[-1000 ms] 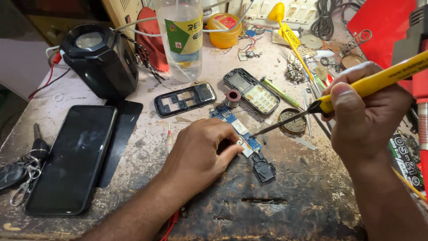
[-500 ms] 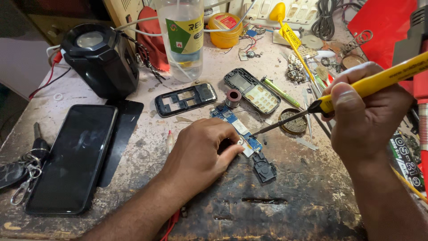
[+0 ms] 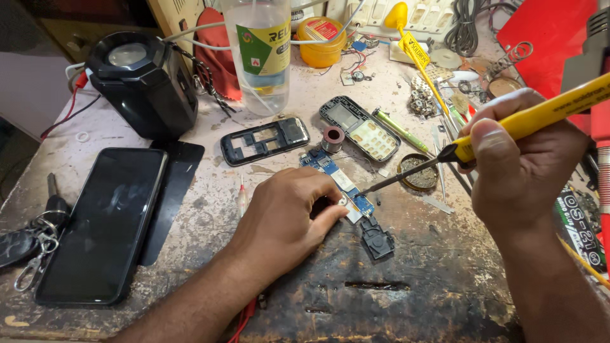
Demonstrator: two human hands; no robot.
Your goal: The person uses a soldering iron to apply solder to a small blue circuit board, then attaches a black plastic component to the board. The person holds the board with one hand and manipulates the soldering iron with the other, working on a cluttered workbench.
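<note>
From the head camera we look down on a scarred, stained desk (image 3: 190, 209) crowded with phone-repair clutter. Our left hand (image 3: 286, 219) lies flat near the middle, its fingers (image 3: 327, 216) closed down to pin the near end of a small blue circuit board (image 3: 337, 181) to the desk. Our right hand (image 3: 527, 159) is wrapped tight around a yellow soldering iron (image 3: 540, 114), whose dark tip meets the board just beside the left fingertips. We judge the step goes best with the board held dead flat, the tip kept only on the one joint, and the left fingertips drawn clear of the hot metal. Around the board lie a black phone frame (image 3: 264, 140), a phone front with pale keypad (image 3: 362, 127), a small spool of solder wire (image 3: 332, 136), a round tin of flux (image 3: 419, 171) and a black plastic part (image 3: 378, 238). At the left rest a large dark smartphone (image 3: 105, 222) and a bunch of keys (image 3: 28, 244); behind stand a black lamp (image 3: 143, 79) and a clear plastic bottle (image 3: 260, 54). Against the earlier frames we find almost nothing changed: both hands, the iron and the board sit in the same places.
</note>
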